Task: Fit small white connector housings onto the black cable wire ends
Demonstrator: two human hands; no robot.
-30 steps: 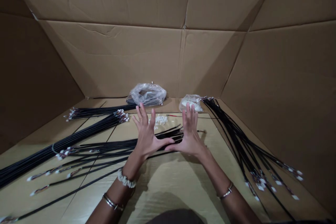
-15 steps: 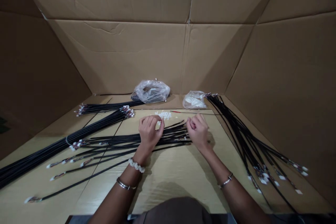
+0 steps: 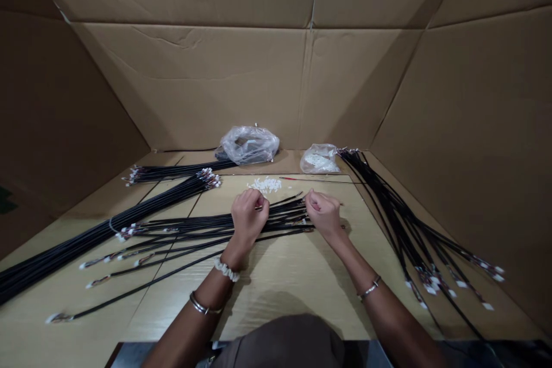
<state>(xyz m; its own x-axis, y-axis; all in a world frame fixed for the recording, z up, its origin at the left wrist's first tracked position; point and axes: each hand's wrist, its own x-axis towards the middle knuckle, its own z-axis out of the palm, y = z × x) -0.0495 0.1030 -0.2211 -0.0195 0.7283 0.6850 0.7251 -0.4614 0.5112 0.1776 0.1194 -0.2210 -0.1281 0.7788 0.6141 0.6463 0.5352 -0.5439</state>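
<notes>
Dim light leaves the left cardboard wall in deep shadow.

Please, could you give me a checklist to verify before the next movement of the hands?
1. Left hand empty: cannot tell; it is curled into a fist.
2. Right hand empty: cannot tell; also a fist.
3. Middle cables aligned: not ok; their left ends fan out unevenly.
4. White pieces in view: ok; loose pile beyond the hands.
5. Large left bundle tied: ok; a band circles it.
</notes>
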